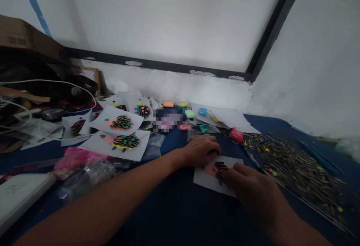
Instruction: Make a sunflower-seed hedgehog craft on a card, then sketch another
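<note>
Paper (208, 182) underlies curled left hand (201, 150) and right hand (251, 186).

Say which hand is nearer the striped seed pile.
Right. The right hand is just left of the striped seed pile; the left hand is farther left, by the paper.

No readable text or numbers.
The cardboard box (12, 32) bears blurred dark marks; nearer than it, a white case (26, 195) has an illegible emblem.
</note>
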{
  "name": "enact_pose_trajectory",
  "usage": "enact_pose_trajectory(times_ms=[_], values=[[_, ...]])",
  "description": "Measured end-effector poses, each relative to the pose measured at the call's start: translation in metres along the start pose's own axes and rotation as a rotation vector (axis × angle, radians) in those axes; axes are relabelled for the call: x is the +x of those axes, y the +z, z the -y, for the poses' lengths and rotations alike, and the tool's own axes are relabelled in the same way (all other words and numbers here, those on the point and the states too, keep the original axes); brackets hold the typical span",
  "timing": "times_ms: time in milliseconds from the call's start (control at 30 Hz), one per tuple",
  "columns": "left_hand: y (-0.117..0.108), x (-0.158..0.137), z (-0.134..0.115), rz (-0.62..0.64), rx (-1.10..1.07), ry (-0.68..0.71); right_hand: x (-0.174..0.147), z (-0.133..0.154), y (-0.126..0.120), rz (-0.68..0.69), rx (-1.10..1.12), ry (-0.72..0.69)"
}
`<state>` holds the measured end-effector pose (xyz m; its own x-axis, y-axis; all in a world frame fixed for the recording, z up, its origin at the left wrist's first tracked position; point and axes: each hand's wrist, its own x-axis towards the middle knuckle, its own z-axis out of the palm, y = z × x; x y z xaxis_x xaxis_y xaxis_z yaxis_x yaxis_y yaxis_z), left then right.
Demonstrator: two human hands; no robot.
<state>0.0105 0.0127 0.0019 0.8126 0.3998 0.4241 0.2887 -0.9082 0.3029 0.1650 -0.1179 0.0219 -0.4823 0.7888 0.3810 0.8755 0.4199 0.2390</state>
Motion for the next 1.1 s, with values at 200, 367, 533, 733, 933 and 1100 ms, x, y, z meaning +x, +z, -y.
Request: enact_pose_trajectory(times_ms=[200,367,533,733,933,1100], values=[[0.002,-0.001,0.001,-0.022,-0.002,0.017,-0.001,0.001,0.001,-0.048,-0.005,0.009],[0.003,-0.001,0.002,-0.022,-0.001,0.017,0.0,-0.007,-0.007,-0.121,0.021,0.134],[-0.001,-0.001,-0.001,0.006,-0.005,0.005,-0.001,-0.047,-0.018,0.014,-0.059,0.39],[-0.002,-0.001,-0.001,0.012,-0.014,0.004,-0.006,-0.093,-0.021,0.505,-0.118,0.644],[0.0,-0.001,0.0,0.007,-0.017,0.018,-0.01,-0.109,-0.013,0.631,-0.054,0.62],[-0.002,-0.001,-0.001,0.013,-0.019,0.003,-0.013,-0.113,-0.004,0.585,-0.043,0.601]])
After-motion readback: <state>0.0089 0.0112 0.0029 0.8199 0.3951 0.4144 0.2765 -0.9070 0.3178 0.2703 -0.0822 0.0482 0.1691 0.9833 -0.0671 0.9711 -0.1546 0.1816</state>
